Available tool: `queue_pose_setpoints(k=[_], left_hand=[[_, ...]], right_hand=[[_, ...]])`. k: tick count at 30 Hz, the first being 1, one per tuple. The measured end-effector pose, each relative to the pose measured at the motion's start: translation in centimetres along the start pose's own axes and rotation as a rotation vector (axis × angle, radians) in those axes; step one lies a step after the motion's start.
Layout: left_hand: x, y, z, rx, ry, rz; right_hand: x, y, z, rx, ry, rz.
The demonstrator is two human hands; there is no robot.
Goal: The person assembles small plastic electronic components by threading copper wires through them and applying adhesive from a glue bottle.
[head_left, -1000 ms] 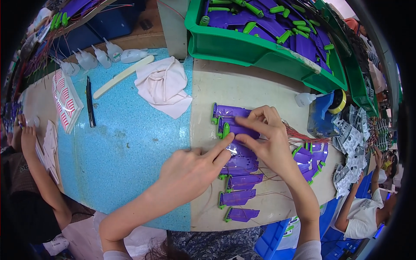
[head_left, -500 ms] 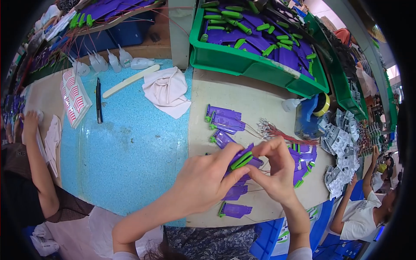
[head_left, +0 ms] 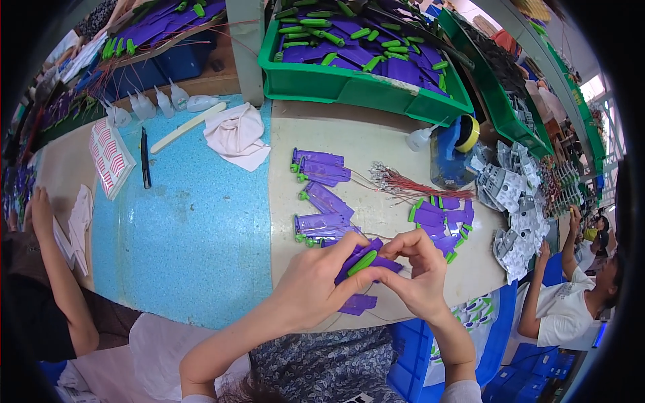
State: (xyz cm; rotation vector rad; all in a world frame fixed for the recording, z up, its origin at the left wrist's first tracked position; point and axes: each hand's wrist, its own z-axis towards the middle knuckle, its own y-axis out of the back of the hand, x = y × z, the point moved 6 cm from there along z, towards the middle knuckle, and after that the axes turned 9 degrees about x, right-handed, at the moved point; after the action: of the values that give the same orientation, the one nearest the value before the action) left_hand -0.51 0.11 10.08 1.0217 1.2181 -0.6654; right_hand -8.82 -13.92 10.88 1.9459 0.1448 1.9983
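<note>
A purple flat plastic part with a green grip piece (head_left: pixel 363 262) is held up between my hands, just above the tabletop. My left hand (head_left: pixel 317 279) has its left end between thumb and fingers. At its right end my right hand (head_left: pixel 418 270) closes thumb and fingertips in a pinch; a thin wire seems to run there, but the fingertips hide the exact grip. Several similar purple parts with green ends (head_left: pixel 322 168) lie in a column just beyond, some with thin wires. One more purple part (head_left: pixel 357 304) lies on the near side, partly under my hands.
Red wires (head_left: pixel 420 190) lie beyond my right hand, near a pile of purple parts (head_left: pixel 440 223). Grey plastic parts (head_left: pixel 514 208) are heaped at right. A green bin (head_left: pixel 369 94) stands at the back. A cloth (head_left: pixel 236 138) and a black pen-like tool (head_left: pixel 145 158) rest on the blue mat (head_left: pixel 195 221).
The whole view has shifted, so the table's things appear farther left. The held part has tilted a little, and its green piece now shows broader. Both hands keep their hold.
</note>
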Motion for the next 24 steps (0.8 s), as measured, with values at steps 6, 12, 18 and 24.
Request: queue_pose_setpoints(k=[6,12,18,24], left_hand=[[1.0,-0.2,-1.1,-0.093,0.030,-0.049],[1.2,-3.0,-0.6,0.240,0.041,-0.158],[0.9,-3.5,0.3,0.271,0.206,-0.298],[3.6,-4.5,-0.5,0.249,0.461,-0.793]], right_hand=[[-0.8,2.5,-1.3,0.117,-0.379,-0.121],[1.7,1.1,-1.7,0.160,-0.021,-0.337],[1.8,2.3,-2.7,0.009,-0.077,-0.051],[4.3,1.9,-5.1,0.252,0.143,-0.500]])
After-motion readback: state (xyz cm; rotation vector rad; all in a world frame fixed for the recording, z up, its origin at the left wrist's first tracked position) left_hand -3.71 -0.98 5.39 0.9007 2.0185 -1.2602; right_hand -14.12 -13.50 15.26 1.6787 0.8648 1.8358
